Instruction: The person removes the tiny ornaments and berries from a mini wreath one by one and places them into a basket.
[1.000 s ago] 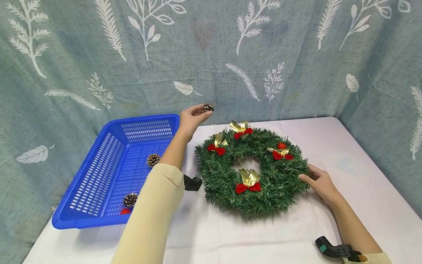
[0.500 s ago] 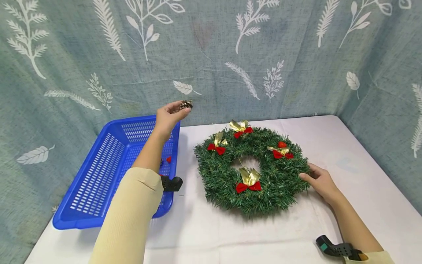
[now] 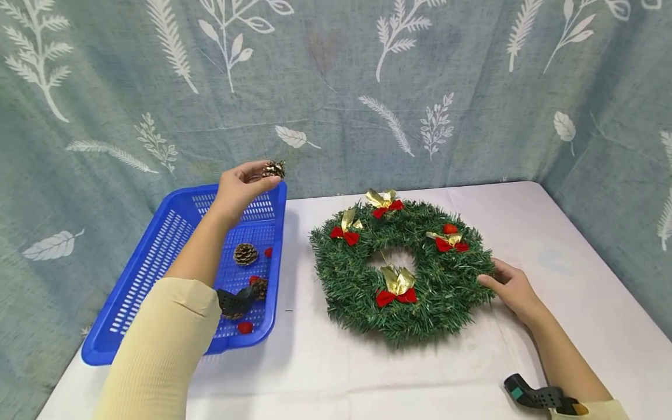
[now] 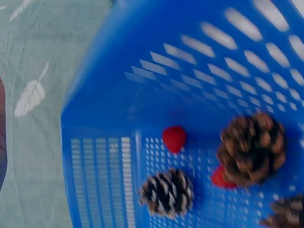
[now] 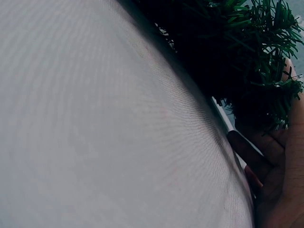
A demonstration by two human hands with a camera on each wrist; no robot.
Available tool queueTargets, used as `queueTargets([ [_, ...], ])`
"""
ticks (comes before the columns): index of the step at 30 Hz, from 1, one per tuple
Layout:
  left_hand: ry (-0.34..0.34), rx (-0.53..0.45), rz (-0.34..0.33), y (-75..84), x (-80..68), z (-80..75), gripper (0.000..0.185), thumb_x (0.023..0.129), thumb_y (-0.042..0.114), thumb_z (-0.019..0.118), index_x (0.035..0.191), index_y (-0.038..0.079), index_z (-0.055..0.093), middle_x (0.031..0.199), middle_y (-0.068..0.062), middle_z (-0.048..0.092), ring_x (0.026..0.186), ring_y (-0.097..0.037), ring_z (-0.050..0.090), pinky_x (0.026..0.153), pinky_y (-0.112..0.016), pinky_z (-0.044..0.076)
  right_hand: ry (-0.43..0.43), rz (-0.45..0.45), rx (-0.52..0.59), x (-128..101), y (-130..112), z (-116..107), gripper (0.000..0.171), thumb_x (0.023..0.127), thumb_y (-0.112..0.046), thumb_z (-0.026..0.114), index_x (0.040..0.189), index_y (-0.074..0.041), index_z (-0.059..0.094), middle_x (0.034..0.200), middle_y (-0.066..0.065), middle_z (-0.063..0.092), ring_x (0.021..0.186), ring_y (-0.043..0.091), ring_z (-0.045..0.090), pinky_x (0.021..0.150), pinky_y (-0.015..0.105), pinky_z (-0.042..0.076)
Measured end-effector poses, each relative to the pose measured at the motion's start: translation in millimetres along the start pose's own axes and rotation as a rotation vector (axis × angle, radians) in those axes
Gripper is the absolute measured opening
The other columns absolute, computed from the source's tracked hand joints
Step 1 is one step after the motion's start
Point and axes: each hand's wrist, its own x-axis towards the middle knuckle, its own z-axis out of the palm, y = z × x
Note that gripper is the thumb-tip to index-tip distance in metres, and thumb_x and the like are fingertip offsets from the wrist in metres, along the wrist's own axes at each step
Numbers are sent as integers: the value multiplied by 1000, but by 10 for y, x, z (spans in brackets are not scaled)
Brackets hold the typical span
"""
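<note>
My left hand [image 3: 237, 189] pinches a small pine cone [image 3: 273, 169] between thumb and fingers, held up above the back right of the blue plastic basket [image 3: 280, 245]. In the left wrist view only a sliver of that hand shows at the left edge; the held cone is out of that view. A round green wreath [image 3: 349, 283] with gold-and-red bows [image 3: 396, 296] and a red berry-like piece [image 3: 450, 228] lies on the table. My right hand [image 3: 517, 294] grips its right edge, thumb on top. The right wrist view shows fingers [image 5: 251, 156] reaching under the greenery.
Inside the basket lie several pine cones [image 4: 251, 148] and red strawberry-like pieces [image 4: 174, 138]. A white cloth covers the table [image 3: 336, 373]. Behind it hangs a green-grey curtain [image 3: 325, 52] with white leaf prints.
My left hand has moved left with the pine cone, from beside the wreath to over the basket, uncovering more of the basket's contents. The right hand and wreath stay put.
</note>
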Motion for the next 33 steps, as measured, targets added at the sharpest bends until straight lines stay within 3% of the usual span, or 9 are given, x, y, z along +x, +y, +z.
queueTargets([
  [6,-98,134,-8,-112,-68,-234,63,85,34,71,139,11,48,144,-11,45,130,-25,44,109,-40,37,-6,3,-10,-5,-17,-13,71,96,-22,56,142,16,18,143,42,22,128,56,27,101,66,29],
  [9,-139,184,-13,-136,-87,-349,62,85,34,71,138,11,49,139,-6,50,124,-18,48,105,-37,40,-4,2,-10,-2,-10,-13,70,96,-21,56,142,17,18,142,42,23,128,56,29,100,65,31],
  [16,-179,272,-35,-174,-137,-597,60,84,32,72,136,12,51,110,22,61,101,2,56,88,-18,46,12,-4,-18,11,-2,1,69,96,-21,57,143,15,21,143,40,25,128,52,33,99,59,37],
  [22,-184,317,-66,-310,-206,-822,56,84,31,73,134,14,53,108,27,58,100,6,55,85,-14,46,9,-5,28,22,-12,-17,71,95,-19,59,146,10,18,148,36,19,132,52,26,103,60,32],
  [23,-187,311,-65,-336,-212,-853,55,84,30,73,133,14,55,107,27,59,98,5,57,84,-14,47,8,-11,45,24,-12,-22,72,95,-18,59,147,9,17,149,35,17,132,54,23,107,55,32],
  [25,-205,282,-73,-388,-220,-914,50,84,26,74,130,17,57,106,26,59,96,5,59,82,-13,47,13,-29,68,28,-9,-26,73,94,-16,60,147,8,16,149,35,17,132,54,23,108,32,36],
  [28,-239,249,-70,-463,-224,-985,43,84,21,73,125,20,61,104,25,61,93,3,61,81,-14,49,30,-70,90,27,-10,-17,71,93,-11,61,147,7,19,148,35,20,134,49,25,91,4,35],
  [29,-253,242,-69,-487,-225,-1005,42,84,19,73,125,20,61,104,25,61,92,2,62,81,-14,49,37,-85,99,26,-7,-10,70,92,-9,61,147,7,20,147,35,22,136,42,27,85,-1,33],
  [33,-291,251,-68,-583,-233,-1072,42,84,18,73,125,17,60,104,25,61,93,2,60,80,-12,48,67,-130,120,20,6,8,67,90,-4,62,145,8,25,145,36,27,133,7,32,87,-1,32],
])
